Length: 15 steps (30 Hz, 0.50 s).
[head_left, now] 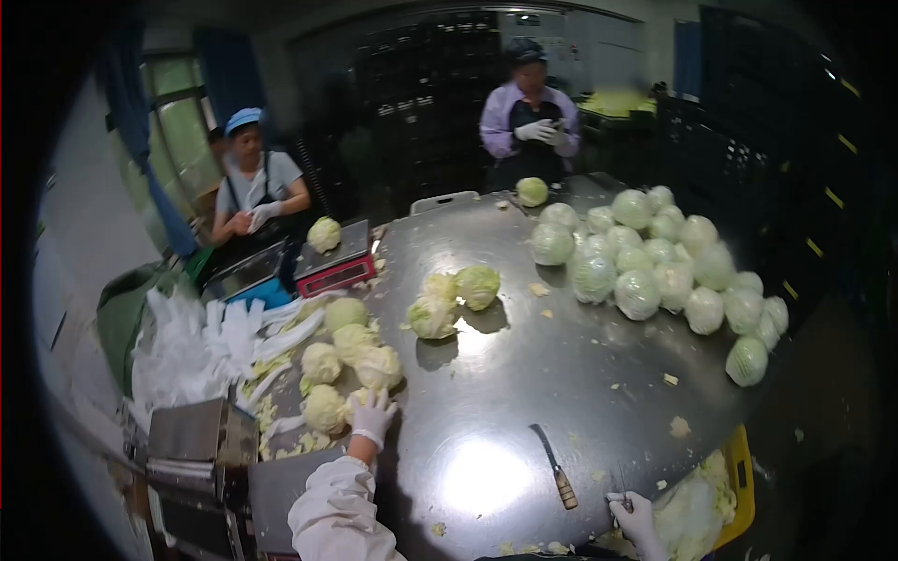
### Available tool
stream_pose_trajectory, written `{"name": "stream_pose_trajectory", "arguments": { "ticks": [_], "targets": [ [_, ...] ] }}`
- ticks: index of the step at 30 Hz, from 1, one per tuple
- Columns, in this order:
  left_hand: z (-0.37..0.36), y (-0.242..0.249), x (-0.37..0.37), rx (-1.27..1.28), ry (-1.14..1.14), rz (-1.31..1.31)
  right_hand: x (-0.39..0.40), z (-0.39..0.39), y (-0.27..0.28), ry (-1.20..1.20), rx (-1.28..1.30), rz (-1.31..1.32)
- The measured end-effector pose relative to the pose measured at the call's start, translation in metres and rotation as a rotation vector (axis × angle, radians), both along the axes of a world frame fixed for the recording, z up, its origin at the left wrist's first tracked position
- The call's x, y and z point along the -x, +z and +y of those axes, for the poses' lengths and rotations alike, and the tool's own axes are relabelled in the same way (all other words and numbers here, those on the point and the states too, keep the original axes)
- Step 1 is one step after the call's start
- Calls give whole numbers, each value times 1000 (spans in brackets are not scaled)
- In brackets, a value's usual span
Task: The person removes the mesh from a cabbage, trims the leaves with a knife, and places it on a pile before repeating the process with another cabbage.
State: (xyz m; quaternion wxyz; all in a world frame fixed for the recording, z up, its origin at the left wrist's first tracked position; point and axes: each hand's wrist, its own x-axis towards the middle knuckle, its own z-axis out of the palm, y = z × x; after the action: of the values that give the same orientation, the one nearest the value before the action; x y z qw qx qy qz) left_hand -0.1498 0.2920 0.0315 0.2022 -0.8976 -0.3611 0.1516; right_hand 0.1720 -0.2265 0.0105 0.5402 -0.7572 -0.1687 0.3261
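My left hand (372, 418), in a white glove, is at the near end of a pile of pale cabbages (354, 344) on the left. Its fingers are spread around a small cabbage (354, 400), which they partly hide. At the lower right, my gloved right hand (638, 524) is closed on a knife (626, 503); its thin blade points away from me and is hard to make out. A second knife (558, 472), curved and wooden-handled, lies on the steel table (496, 393) to the left of that hand.
Wrapped cabbages (655, 252) crowd the right side; a few loose cabbages (435, 318) sit mid-table. A yellow crate (742, 486) of leaves stands beside my right hand. Far left are a red scale (335, 276) and white foam sleeves (187, 341). Two co-workers (253, 182) stand across the table.
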Motion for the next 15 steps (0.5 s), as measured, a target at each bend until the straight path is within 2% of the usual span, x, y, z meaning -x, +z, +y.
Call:
{"name": "stream_pose_trajectory", "arguments": {
  "ticks": [2,4,5,6,8,10,11,12,13,14,15],
  "targets": [
    [34,-16,-3,-59,149,41,-4,-10,-4,-70,-16,34],
    [67,-45,-8,-82,344,35,-6,-15,0,-18,-12,-27],
    [51,-22,-40,-21,349,27,-6,-21,4,-99,-14,-21],
    [15,17,-70,38,362,20,-8,-26,7,-78,-3,3],
    [-13,5,-105,154,-12,-291,-10,-38,-6,-114,-11,37],
    [-83,29,-160,293,-420,-515,-20,-52,-36,-57,6,-216],
    [-105,16,-186,355,-635,-575,-29,-58,-37,9,133,-295],
    [-141,21,-211,535,-738,-603,-39,-62,-33,-33,128,-286],
    [-184,36,-233,603,-841,-460,-52,-65,-29,-21,124,-351],
    [-215,29,-245,593,-984,-389,-65,-69,-28,-9,120,-417],
    [-257,58,-258,630,-1088,-331,-81,-74,-35,-32,19,-511]
  ]
}}
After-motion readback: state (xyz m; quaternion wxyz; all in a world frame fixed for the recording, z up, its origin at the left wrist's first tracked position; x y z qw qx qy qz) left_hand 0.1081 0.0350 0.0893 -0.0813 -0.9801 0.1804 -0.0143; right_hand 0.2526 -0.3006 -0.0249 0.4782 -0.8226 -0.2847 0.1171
